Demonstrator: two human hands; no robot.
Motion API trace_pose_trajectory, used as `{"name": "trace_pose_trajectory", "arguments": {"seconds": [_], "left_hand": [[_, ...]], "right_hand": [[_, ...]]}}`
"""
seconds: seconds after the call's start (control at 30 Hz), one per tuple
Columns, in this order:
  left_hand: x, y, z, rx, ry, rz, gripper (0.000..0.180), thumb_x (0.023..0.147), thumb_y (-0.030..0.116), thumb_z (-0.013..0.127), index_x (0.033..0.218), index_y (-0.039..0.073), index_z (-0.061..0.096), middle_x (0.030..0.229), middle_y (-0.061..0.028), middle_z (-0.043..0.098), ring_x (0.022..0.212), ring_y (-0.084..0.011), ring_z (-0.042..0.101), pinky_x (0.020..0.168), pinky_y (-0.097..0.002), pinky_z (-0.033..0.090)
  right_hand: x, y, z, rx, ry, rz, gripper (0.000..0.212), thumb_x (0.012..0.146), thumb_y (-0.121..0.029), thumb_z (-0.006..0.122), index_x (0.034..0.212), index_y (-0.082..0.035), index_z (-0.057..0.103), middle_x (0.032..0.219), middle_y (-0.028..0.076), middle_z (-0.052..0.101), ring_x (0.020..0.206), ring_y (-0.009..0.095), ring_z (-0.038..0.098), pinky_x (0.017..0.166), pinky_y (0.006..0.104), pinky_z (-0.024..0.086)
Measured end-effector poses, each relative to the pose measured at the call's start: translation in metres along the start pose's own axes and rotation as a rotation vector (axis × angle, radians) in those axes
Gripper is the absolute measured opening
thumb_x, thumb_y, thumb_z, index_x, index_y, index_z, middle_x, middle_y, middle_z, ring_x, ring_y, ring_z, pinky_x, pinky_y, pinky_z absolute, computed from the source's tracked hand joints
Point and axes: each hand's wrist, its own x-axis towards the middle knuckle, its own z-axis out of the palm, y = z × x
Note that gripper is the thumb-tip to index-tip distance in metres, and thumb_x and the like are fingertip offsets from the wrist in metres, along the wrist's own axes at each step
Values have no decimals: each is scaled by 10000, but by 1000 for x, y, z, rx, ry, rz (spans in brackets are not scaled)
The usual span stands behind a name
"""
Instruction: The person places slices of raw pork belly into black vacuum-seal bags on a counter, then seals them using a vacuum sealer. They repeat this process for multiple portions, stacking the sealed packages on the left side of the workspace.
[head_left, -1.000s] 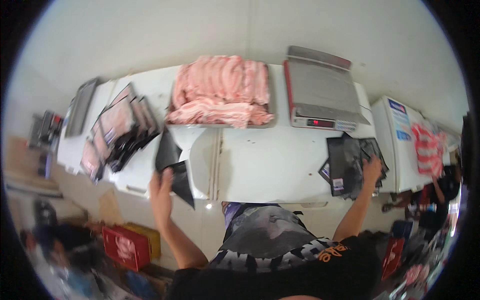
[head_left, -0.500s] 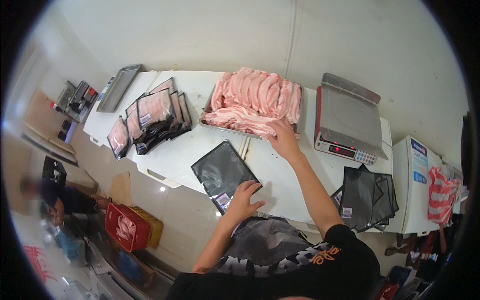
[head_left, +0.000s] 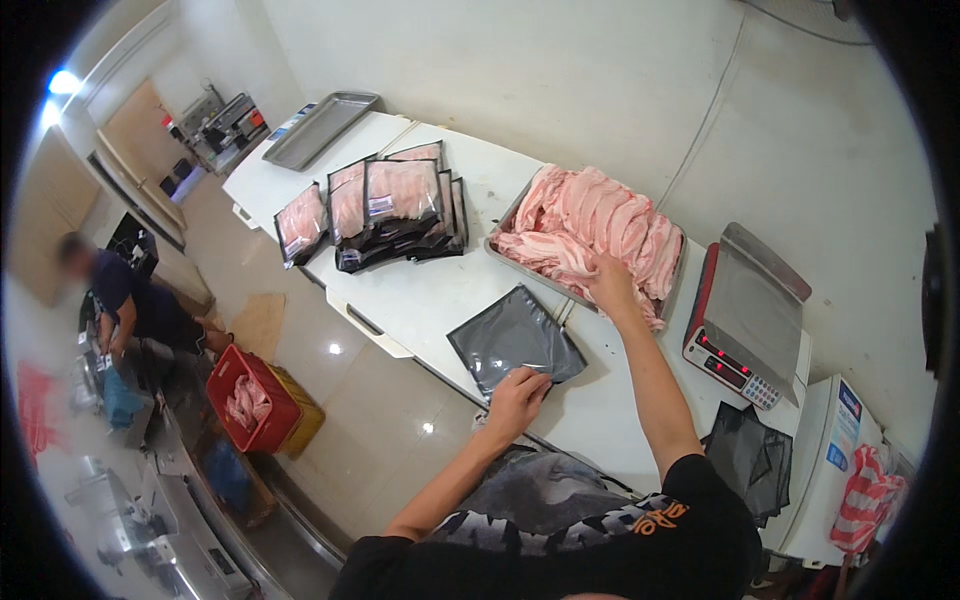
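A metal tray is piled with pale pink, fat-streaked pork belly strips. At the near side of the pile, my right hand has its fingers closed on some pork belly strips. A flat black vacuum bag with a clear face lies between me and the tray, at the white top's near edge. My left hand pinches the bag's near edge, fingers curled over it. The bag looks flat, and whether its mouth is parted cannot be made out.
Filled packs lie heaped on the white freezer top, beyond them an oblong metal tray. Right of the meat stands a scale, with more black bags nearer me. A person works at left beside a red crate.
The view has swung, shifting the freezer top rightward. My left hand's spread fingers have closed on the bag's edge. My right hand has gathered pork strips at the pile's near side.
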Motion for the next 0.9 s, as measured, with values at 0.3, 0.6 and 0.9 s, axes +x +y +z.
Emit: {"name": "trace_pose_trajectory", "arguments": {"seconds": [0.3, 0.6, 0.9], "left_hand": [[29, 9, 67, -622, -748, -345, 543, 1047, 431, 667, 1384, 6, 639, 1305, -136, 693, 1165, -284, 682, 1022, -397, 547], [76, 33, 78, -1743, -478, -861, 572, 1123, 431, 487, 1520, 22, 448, 1456, -152, 617, 1345, -352, 606, 1129, -479, 519], [65, 65, 95, -1318, -475, -702, 361, 1112, 249, 570, 1406, 40, 556, 1281, -120, 705, 1152, -269, 721, 937, -414, 615]], "right_hand": [[-39, -35, -130, 951, 147, 9, 482, 794, 118, 809, 1195, -41, 595, 1095, 75, 722, 1021, 142, 700, 896, 298, 579], [-233, -41, -102, 635, 120, -30, 293, 698, 140, 733, 926, -44, 726, 1058, 117, 758, 1085, 283, 714, 927, 373, 555], [-269, -29, -131, 407, 579, 318, 253, 797, 82, 725, 1032, -9, 715, 1089, 115, 680, 943, 224, 658, 841, 332, 535]]}}
